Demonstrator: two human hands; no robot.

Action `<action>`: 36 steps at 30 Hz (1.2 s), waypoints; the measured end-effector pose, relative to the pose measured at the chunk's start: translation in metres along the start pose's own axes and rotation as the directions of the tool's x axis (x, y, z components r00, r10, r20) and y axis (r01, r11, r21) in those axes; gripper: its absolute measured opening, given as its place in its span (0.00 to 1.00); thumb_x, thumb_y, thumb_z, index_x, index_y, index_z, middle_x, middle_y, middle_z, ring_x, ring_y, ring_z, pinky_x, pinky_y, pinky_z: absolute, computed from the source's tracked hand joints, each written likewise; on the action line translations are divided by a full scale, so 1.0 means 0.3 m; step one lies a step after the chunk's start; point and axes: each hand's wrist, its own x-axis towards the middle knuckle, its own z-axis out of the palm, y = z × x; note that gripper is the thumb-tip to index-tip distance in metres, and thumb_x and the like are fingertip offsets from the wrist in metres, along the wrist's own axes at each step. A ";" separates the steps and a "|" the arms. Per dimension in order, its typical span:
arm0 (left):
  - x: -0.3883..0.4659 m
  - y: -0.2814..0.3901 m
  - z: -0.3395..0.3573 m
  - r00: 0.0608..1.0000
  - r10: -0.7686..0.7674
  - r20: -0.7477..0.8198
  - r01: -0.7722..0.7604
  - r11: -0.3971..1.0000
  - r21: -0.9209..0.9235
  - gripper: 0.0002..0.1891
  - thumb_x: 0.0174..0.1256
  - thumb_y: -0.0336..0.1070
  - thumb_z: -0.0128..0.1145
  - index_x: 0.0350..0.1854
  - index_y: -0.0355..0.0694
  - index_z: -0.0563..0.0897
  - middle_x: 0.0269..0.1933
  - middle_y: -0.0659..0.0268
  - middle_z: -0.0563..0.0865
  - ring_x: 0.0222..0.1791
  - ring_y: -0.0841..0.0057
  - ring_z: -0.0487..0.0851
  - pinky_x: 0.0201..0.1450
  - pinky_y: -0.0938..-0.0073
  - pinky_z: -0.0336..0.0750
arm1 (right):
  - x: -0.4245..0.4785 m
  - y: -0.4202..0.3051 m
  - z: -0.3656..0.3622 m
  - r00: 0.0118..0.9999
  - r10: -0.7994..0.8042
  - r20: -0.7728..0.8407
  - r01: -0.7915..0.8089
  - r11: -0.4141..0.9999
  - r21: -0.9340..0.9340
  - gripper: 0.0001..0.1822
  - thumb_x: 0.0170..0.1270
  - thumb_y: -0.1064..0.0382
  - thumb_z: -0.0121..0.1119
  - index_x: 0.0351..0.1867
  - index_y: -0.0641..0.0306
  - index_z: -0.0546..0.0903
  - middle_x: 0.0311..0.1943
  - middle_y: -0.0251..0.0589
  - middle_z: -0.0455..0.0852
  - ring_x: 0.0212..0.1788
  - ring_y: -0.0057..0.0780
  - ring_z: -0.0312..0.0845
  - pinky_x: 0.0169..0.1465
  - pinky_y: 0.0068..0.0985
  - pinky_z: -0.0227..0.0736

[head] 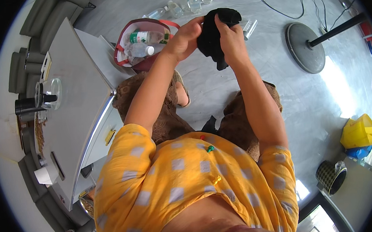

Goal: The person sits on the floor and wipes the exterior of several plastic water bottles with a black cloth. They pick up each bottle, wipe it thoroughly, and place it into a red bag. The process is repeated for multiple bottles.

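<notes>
A crumpled black cloth [209,38] is held up in front of me between both hands, above the grey floor. My left hand [185,38] grips its left edge, palm partly turned up. My right hand [232,40] pinches the right side, with the thumb lying over the fabric. Below and left of the cloth stands a red-rimmed bag [143,66] holding several plastic bottles [148,37]. Just past my right hand, a clear cylindrical container [250,29] lies on the floor, partly hidden by that hand.
Several clear bottles [194,4] stand or lie on the floor beyond the bag. A white table [74,91] is at my left. To the right are a round black stand base [305,47], loose cables [275,9], a yellow bag [358,131] and a patterned bin [331,177].
</notes>
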 end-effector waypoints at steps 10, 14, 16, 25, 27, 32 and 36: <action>-0.011 0.037 -0.001 0.932 0.091 -0.352 0.113 0.848 0.518 0.12 0.59 0.32 0.59 0.43 0.31 0.81 0.37 0.66 0.84 0.35 0.82 0.81 0.42 0.82 0.73 | 0.080 0.092 -0.036 0.978 -0.205 0.038 0.209 0.959 -0.192 0.11 0.56 0.66 0.61 0.39 0.70 0.80 0.32 0.35 0.84 0.35 0.20 0.76 0.41 0.20 0.70; -0.008 0.086 -0.025 0.917 0.132 -0.377 -0.045 0.972 0.231 0.09 0.60 0.30 0.57 0.41 0.32 0.81 0.37 0.64 0.85 0.31 0.79 0.83 0.35 0.80 0.78 | 0.135 0.169 -0.067 0.945 -0.326 0.019 0.308 0.870 -0.385 0.14 0.56 0.67 0.63 0.44 0.68 0.78 0.36 0.34 0.83 0.39 0.20 0.76 0.46 0.19 0.69; -0.014 0.105 0.010 0.924 0.186 -0.335 -0.077 0.947 0.313 0.09 0.60 0.30 0.57 0.41 0.32 0.80 0.36 0.64 0.85 0.30 0.79 0.83 0.33 0.79 0.78 | 0.118 0.154 -0.049 0.930 -0.368 -0.008 0.341 0.868 -0.361 0.16 0.53 0.64 0.64 0.43 0.68 0.78 0.36 0.41 0.84 0.40 0.28 0.78 0.44 0.24 0.70; -0.046 0.071 0.260 0.936 0.351 0.007 -0.195 0.502 0.843 0.23 0.58 0.32 0.60 0.55 0.30 0.73 0.45 0.62 0.83 0.43 0.83 0.79 0.47 0.81 0.74 | 0.027 0.046 -0.051 0.988 0.137 0.073 -0.148 0.971 0.187 0.14 0.62 0.60 0.49 0.43 0.68 0.75 0.37 0.41 0.80 0.35 0.32 0.79 0.36 0.28 0.76; -0.051 0.065 0.281 0.940 0.335 0.059 -0.223 0.476 0.851 0.26 0.57 0.33 0.62 0.57 0.29 0.71 0.49 0.59 0.82 0.45 0.81 0.79 0.50 0.80 0.73 | 0.027 0.030 -0.073 0.966 0.213 0.144 -0.254 0.875 0.411 0.14 0.62 0.59 0.49 0.42 0.67 0.75 0.37 0.42 0.80 0.36 0.33 0.79 0.38 0.29 0.76; -0.018 0.072 0.291 0.991 0.127 0.050 -0.125 0.695 0.708 0.23 0.58 0.32 0.61 0.56 0.31 0.73 0.45 0.63 0.82 0.42 0.83 0.79 0.47 0.79 0.75 | 0.032 -0.044 -0.159 0.990 0.142 -0.027 -0.107 0.849 0.518 0.15 0.66 0.57 0.46 0.41 0.67 0.75 0.37 0.42 0.80 0.36 0.35 0.79 0.40 0.32 0.76; 0.100 0.032 0.209 0.996 -0.051 0.067 -0.001 0.786 0.618 0.20 0.60 0.34 0.59 0.53 0.33 0.75 0.43 0.66 0.83 0.37 0.83 0.79 0.44 0.80 0.73 | 0.028 -0.086 -0.195 0.995 0.064 -0.076 -0.012 0.833 0.554 0.13 0.66 0.58 0.46 0.40 0.66 0.76 0.36 0.43 0.80 0.35 0.34 0.78 0.37 0.29 0.74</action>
